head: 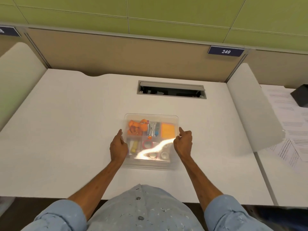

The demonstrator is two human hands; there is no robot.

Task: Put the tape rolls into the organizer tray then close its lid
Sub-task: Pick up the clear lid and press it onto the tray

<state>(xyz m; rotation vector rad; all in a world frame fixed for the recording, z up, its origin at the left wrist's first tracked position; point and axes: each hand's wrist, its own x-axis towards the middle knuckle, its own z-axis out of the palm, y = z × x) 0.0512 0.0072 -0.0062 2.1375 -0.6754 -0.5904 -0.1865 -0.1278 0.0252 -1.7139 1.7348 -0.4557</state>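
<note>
A clear plastic organizer tray point(150, 166) sits at the middle of the white desk. A clear lid point(151, 117) lies over it, with a bright glare streak across it. Through the lid I see tape rolls: a red-rimmed roll point(147, 144) and white rolls point(165, 154) in the near compartments. My left hand point(118, 147) grips the lid's left edge. My right hand point(183, 144) grips its right edge. Whether the lid is fully seated I cannot tell.
Other compartments hold orange items point(136, 126), a stapler point(152, 129), an orange pad point(168, 130) and a yellow marker point(134, 146). A cable hatch point(171, 89) opens at the desk's back. Printed papers point(290, 127) and a black box point(300, 95) lie beyond the right divider.
</note>
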